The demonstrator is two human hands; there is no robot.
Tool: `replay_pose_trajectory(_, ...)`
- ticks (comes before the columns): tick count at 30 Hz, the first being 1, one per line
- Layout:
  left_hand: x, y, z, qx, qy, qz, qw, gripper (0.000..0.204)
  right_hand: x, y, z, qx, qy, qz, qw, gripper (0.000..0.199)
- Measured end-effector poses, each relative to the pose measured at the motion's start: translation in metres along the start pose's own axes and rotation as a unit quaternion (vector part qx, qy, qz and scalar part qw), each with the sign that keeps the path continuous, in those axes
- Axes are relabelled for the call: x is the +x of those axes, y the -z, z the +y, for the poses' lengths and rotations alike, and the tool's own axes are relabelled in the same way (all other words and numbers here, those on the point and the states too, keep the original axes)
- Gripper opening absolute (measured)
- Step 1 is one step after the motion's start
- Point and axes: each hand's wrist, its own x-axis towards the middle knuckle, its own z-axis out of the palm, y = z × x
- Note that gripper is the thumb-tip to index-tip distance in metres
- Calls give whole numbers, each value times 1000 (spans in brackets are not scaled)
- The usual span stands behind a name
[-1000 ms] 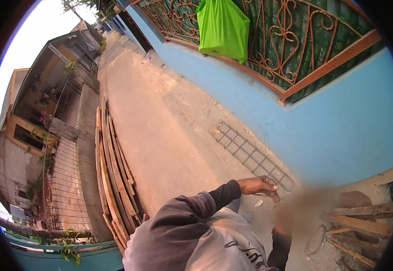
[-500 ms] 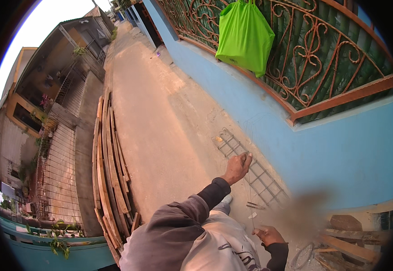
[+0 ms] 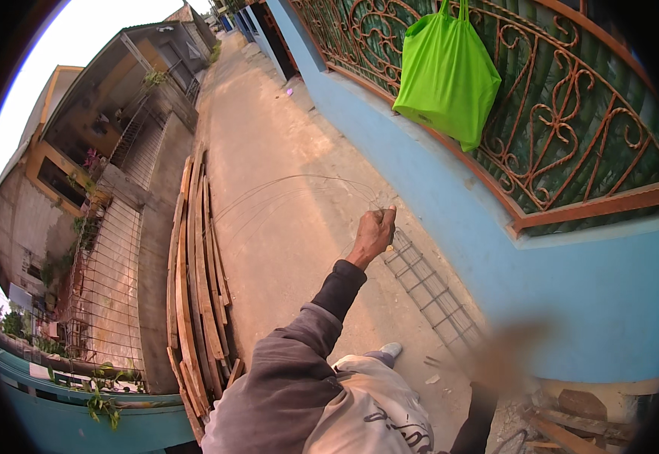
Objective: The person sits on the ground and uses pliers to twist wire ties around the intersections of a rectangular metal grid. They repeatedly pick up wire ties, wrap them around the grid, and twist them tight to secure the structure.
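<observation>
My left hand (image 3: 373,234) is raised over the lane, closed round thin wire. From that hand, several fine wire strands (image 3: 299,176) arc out to the left above the ground. Below and to the right of it, a long welded-looking steel rebar cage (image 3: 429,284) lies along the foot of the blue wall. My right arm, in a dark sleeve (image 3: 477,420), reaches up from the lower edge. A brownish blurred smear covers my right hand, so its fingers cannot be made out. Thin dark ends (image 3: 441,365) show just left of that smear.
Long wooden planks (image 3: 197,295) are stacked along the lane's left side. A bright green bag (image 3: 449,79) hangs on the rusty ornamental fence (image 3: 556,113) above the blue wall (image 3: 571,303). Wood scraps (image 3: 564,435) lie at lower right. My shoe (image 3: 391,349) stands near the cage.
My left hand has moved up and left, away from the cage, and wire strands now arc from it. My right hand has moved up behind the blur. The view has shifted slightly.
</observation>
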Motion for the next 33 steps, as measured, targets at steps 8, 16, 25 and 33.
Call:
replay_pose_trajectory(8, 37, 30, -27, 40, -38, 71, 996, 54, -17, 27, -83, 396, -124, -595, 688, 34)
replay_pose_trajectory(16, 26, 36, -9, -134, -22, 130, 982, 52, 24, 7, -57, 343, -91, -110, 928, 27)
replay_pose_trajectory(25, 56, 63, -24, -213, -20, 103, 972, 48, -1, 31, -94, 338, -21, -649, 681, 27)
replay_pose_trajectory(33, 44, 58, -26, -201, -5, 92, 975, 48, 27, 11, -44, 40, 42, -15, 998, 29)
